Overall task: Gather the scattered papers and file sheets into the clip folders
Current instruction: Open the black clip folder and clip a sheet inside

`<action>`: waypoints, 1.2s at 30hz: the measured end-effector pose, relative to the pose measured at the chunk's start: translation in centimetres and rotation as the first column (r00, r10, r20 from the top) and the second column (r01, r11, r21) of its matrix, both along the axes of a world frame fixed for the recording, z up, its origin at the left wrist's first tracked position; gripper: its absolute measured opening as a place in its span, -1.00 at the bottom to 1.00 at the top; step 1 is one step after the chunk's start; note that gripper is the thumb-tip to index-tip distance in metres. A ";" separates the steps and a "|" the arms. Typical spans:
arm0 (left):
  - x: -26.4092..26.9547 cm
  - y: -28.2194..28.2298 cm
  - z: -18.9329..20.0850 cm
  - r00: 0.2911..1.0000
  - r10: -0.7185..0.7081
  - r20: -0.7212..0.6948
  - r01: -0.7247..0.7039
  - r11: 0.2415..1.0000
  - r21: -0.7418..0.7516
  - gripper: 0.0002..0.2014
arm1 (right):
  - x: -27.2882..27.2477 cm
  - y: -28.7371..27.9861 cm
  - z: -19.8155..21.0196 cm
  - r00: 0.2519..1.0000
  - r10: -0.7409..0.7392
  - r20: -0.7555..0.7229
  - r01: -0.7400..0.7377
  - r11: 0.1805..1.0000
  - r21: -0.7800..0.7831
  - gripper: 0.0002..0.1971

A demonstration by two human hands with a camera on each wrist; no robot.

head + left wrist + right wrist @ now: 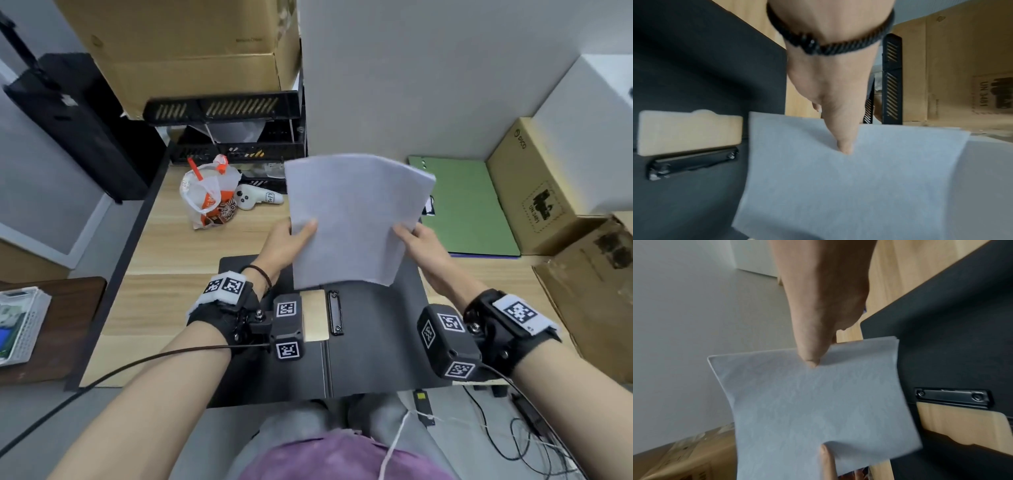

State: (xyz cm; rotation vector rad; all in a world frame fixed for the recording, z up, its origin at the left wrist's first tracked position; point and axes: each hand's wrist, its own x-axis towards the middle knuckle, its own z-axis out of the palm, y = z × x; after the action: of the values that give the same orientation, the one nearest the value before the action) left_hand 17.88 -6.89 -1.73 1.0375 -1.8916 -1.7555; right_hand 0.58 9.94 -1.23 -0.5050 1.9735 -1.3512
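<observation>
The table held two folders. One black folder lay open at the near edge, its clip still bare. One green folder lay shut by the far right corner. One stack of papers was up above the black folder. The left hand and right hand each pinched one side. The filing looked barely begun.

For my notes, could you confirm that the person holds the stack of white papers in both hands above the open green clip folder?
Not quite: the stack of white papers, gripped by left hand and right hand, is above the open black clip folder. The head view shows the green folder lying to the right.
</observation>
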 end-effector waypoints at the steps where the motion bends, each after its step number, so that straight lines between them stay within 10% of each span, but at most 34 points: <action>1: -0.6 0.0 0.8 1.000 0.017 0.004 -0.017 1.000 -0.010 -0.77 | -0.3 -0.1 0.6 0.999 -0.021 -0.039 0.021 1.000 0.008 -0.68; 12: -0.8 4.0 -4.7 0.949 -0.141 0.283 0.079 0.972 0.220 -0.78 | -3.6 5.0 -5.7 0.987 0.104 0.123 -0.133 0.957 0.257 -0.83; 21: -2.2 10.1 -10.6 0.878 0.002 0.479 -0.150 0.950 0.272 -0.84 | -4.5 8.9 -10.4 0.898 0.144 0.415 -0.274 0.922 0.273 -0.73; 27: -2.6 10.9 -11.5 0.785 0.235 0.574 -0.292 0.956 0.008 -0.78 | -6.4 10.1 -12.8 0.887 0.127 0.443 -0.253 0.938 0.236 -0.68; 36: -3.0 11.0 -12.6 0.640 0.243 0.729 -0.101 0.967 -0.233 -0.74 | -6.7 12.2 -13.3 0.897 0.131 0.422 -0.221 0.960 0.172 -0.75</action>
State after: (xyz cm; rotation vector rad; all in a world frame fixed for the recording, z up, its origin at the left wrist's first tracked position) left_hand 14.91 4.06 -14.36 2.0304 -2.2192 -1.0653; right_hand -6.16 22.11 -14.51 -0.2640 1.6569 -1.0149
